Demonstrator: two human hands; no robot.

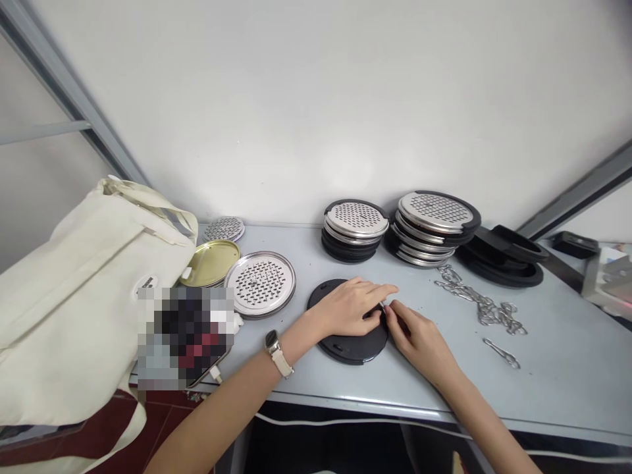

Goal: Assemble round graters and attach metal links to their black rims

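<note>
A black round plastic base [350, 349] with small slots lies flat on the table in front of me. My left hand [353, 306] rests over its upper right part and steadies it, index finger stretched out and thumb bent inward. At the base's right edge, my right hand [412, 329] is closed in a pinch on a small metal clip [382, 306], mostly hidden by the fingers. Several similar wire clips [486, 309] lie in a loose heap to the right, and a single clip [502, 353] lies nearer to me.
Stacks of round grater plates with black rims [358, 220] [437, 214] stand by the wall. Black rings [503, 263] lie at right. Left are a loose grater plate [261, 284], a gold-coloured disc [211, 263], a cream bag [79, 283] and a blurred-out device [185, 339] with a cable.
</note>
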